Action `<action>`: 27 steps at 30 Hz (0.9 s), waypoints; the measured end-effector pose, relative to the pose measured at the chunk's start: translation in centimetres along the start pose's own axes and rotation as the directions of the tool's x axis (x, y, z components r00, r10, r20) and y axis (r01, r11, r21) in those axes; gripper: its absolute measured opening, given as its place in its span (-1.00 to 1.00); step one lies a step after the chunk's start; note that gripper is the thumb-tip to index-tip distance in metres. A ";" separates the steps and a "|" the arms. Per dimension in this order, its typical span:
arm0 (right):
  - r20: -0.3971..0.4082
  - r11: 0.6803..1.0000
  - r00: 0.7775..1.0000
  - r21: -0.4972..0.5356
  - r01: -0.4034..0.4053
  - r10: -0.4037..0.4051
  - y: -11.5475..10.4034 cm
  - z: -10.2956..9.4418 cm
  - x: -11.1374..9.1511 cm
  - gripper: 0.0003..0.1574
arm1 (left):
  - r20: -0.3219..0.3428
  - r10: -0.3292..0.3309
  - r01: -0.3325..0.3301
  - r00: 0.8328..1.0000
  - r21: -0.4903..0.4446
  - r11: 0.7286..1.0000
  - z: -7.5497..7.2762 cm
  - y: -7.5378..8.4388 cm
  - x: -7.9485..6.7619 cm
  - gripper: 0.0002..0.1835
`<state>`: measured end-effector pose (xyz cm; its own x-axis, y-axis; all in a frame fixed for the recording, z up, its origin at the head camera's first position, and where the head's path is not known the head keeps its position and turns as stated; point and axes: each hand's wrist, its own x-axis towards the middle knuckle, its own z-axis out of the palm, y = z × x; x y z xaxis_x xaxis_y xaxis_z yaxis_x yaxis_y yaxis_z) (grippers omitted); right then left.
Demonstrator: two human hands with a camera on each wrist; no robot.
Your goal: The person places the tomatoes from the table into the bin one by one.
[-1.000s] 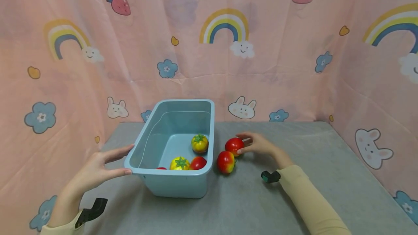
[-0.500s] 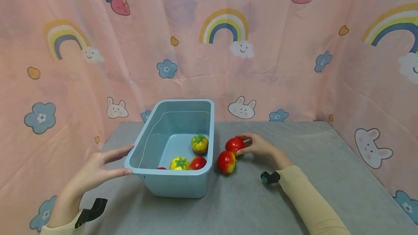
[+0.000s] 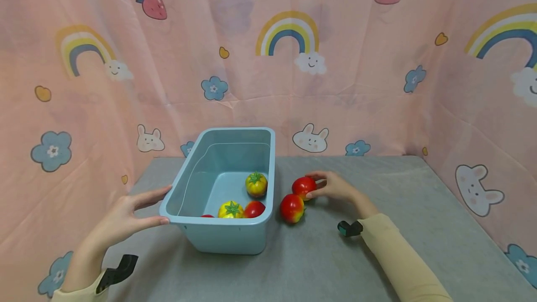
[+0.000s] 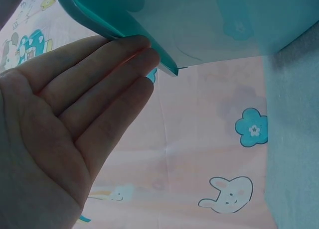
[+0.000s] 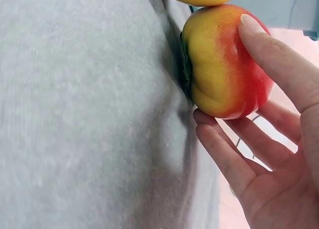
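Observation:
A light blue plastic bin [image 3: 222, 222] stands on the grey table. My left hand [image 3: 119, 220] touches its left rim near the front corner, fingers straight in the left wrist view and thumb apart from them. Right of the bin, my right hand [image 3: 335, 187] holds a red-and-yellow tomato [image 5: 224, 64] between thumb and fingers; its green stem end faces the tabletop. Close beside it, nearer the front, lies a second red-and-yellow tomato [image 3: 292, 209]. Inside the bin are a yellow-green tomato [image 3: 256, 185], a yellow one [image 3: 230, 210] and red ones [image 3: 254, 209], partly hidden by the front wall.
The grey tabletop [image 3: 402, 190] runs back to a pink curtain [image 3: 235, 106] printed with rainbows, rabbits and flowers, which also closes in both sides. A black wrist mount [image 3: 349, 228] sits on the right sleeve, another [image 3: 118, 272] on the left.
My right hand and the tomato in it have shifted slightly to the right. The nearer tomato has edged right too. The left hand and the bin stay where they were.

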<state>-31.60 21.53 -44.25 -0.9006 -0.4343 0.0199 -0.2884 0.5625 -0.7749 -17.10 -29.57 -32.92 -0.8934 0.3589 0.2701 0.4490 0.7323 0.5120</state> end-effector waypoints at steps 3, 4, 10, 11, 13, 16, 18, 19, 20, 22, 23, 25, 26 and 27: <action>-0.005 1.000 1.000 -0.001 -0.018 0.018 -0.2 -0.2 -0.2 -0.17 | -0.003 0.006 -0.006 1.000 -0.002 1.000 0.0 0.0 0.0 -0.30; -0.009 1.000 1.000 -0.004 -0.022 0.022 -0.3 -0.3 -0.2 -0.17 | -0.004 0.007 -0.007 1.000 -0.002 1.000 0.0 0.0 0.0 -0.30; -0.021 0.999 0.999 -0.038 -0.035 0.034 -0.4 -0.7 -0.8 -0.15 | -0.007 0.010 -0.010 1.000 0.002 1.000 0.1 -0.1 0.1 -0.29; -0.024 0.998 0.999 -0.045 -0.039 0.038 -0.4 -0.8 -0.9 -0.14 | -0.007 0.011 -0.011 1.000 0.002 1.000 0.1 -0.1 0.1 -0.30; -0.030 0.997 0.999 -0.057 -0.045 0.044 -0.3 -1.0 -1.0 -0.13 | -0.007 0.011 -0.011 1.000 0.001 1.000 0.1 -0.1 0.1 -0.30; -0.035 0.997 0.998 -0.063 -0.046 0.044 -0.2 -1.3 -1.3 -0.14 | -0.007 0.009 -0.009 1.000 0.000 1.000 0.1 -0.1 0.1 -0.30; -0.039 0.997 0.999 -0.065 -0.040 0.037 -0.2 -1.6 -1.4 -0.14 | -0.007 0.008 -0.008 1.000 0.000 1.000 0.1 -0.1 0.1 -0.29; -0.039 0.997 0.999 -0.067 -0.035 0.033 -0.2 -1.7 -1.5 -0.14 | -0.007 0.008 -0.008 1.000 -0.002 1.000 0.1 -0.1 0.0 -0.29; -0.044 0.997 0.998 -0.068 -0.037 0.034 -0.2 -1.8 -1.6 -0.14 | -0.005 0.007 -0.007 1.000 -0.003 1.000 0.1 -0.1 0.0 -0.29; -0.050 0.996 0.998 -0.077 -0.035 0.032 -0.2 -2.0 -1.8 -0.13 | -0.004 0.005 -0.005 1.000 -0.007 1.000 0.1 -0.1 0.0 -0.29; -0.052 0.996 0.998 -0.083 -0.032 0.028 -0.2 -2.1 -1.8 -0.13 | -0.002 0.004 -0.004 1.000 -0.009 1.000 0.0 -0.1 0.0 -0.29; -0.060 0.995 0.998 -0.091 -0.029 0.024 -0.3 -2.3 -2.0 -0.12 | 0.001 0.002 -0.002 1.000 -0.013 1.000 0.0 -0.1 0.0 -0.29; -0.064 0.995 0.998 -0.094 -0.027 0.021 -0.3 -2.4 -2.1 -0.11 | 0.003 0.002 -0.002 1.000 -0.014 1.000 0.0 -0.1 0.0 -0.29; -0.067 0.995 0.998 -0.093 -0.027 0.020 -0.3 -2.5 -2.2 -0.11 | 0.003 0.002 -0.002 1.000 -0.014 1.000 0.0 -0.1 0.0 -0.29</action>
<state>-30.33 24.09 -42.50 -0.9261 -0.3744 0.0466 -0.2935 0.6371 -0.7127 -17.10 -29.63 -33.01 -0.8924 0.3622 0.2692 0.4512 0.7235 0.5224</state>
